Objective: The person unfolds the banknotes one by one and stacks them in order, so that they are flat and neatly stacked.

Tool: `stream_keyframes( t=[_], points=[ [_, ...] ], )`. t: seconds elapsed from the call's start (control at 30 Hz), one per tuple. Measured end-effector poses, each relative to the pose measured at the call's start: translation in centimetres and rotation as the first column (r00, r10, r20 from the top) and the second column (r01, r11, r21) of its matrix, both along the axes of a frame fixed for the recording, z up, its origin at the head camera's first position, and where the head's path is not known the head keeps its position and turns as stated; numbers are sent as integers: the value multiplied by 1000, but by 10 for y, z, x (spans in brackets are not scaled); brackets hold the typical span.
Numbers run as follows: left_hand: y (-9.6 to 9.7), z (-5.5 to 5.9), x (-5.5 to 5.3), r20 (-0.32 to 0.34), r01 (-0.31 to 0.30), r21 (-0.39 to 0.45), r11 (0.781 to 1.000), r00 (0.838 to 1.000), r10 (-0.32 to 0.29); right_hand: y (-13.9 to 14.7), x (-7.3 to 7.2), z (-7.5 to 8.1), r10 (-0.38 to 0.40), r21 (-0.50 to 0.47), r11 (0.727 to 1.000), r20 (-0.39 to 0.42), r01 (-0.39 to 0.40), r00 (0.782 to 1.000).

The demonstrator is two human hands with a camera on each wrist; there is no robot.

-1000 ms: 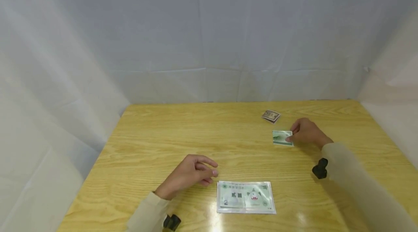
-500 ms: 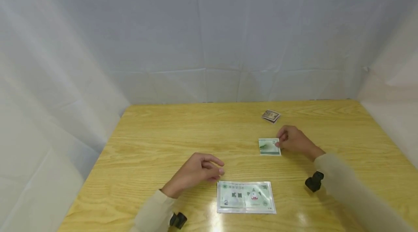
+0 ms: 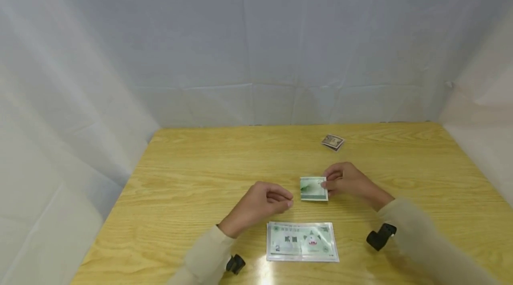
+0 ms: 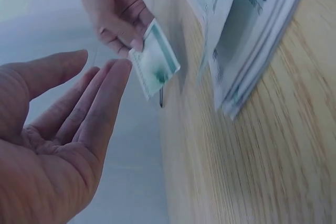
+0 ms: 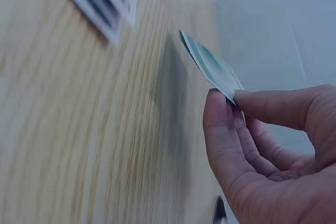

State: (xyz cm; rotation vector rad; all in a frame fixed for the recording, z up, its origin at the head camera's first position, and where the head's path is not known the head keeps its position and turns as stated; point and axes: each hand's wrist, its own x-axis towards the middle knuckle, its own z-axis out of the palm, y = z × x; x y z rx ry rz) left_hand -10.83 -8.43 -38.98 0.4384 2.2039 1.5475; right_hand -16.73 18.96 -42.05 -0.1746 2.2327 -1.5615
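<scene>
My right hand (image 3: 346, 181) pinches a folded green banknote (image 3: 313, 189) by its right edge, thumb on one face and fingertips behind. In the right wrist view this banknote (image 5: 210, 66) is held above the table, its shadow falling on the wood. My left hand (image 3: 260, 207) hovers just left of the note without touching it, fingers slightly bent and thumb apart, holding nothing. In the left wrist view the left hand (image 4: 68, 129) has a gap between thumb and fingers. Nearer the person lies a stack of green banknotes (image 3: 302, 242), several thick, its top note lifting at one side.
A small folded brown banknote (image 3: 332, 142) lies toward the back of the wooden table (image 3: 192, 164). A white sheet (image 3: 248, 44) hangs behind the table and along both sides. Each wrist carries a small black camera.
My right hand has brought the folded green banknote leftward and nearer the person. My left hand has moved right and slightly away from the person, toward the note. The stack and brown note stayed put.
</scene>
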Motion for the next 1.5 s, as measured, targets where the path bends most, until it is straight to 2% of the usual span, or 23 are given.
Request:
stream_keyframes(
  t=[0.17, 0.3, 0.67, 0.93, 1.27, 1.5],
  points=[
    [15, -3, -1, -102, -9, -36, 999, 995, 6, -15, 10, 5, 62, -78, 995, 18, -61, 998],
    [22, -4, -1, -160, -51, -54, 997, 986, 42, -25, 17, 10, 78, -124, 990, 58, -70, 995],
    [32, -4, -1, -204, -110, -9, 994, 973, 106, -44, 33, 24, 68, -252, 967, 90, -43, 994],
    [32, -6, -2, -241, -135, 34, 990, 961, 139, -51, 36, 28, 50, -270, 963, 84, -25, 995],
    [28, -9, -5, -148, -130, 106, 986, 978, 145, -51, 37, 32, 39, -273, 962, 99, -11, 994],
    [25, -6, -5, -90, -116, 145, 983, 987, 130, -50, 38, 32, 33, -281, 960, 105, -2, 994]
  ],
)
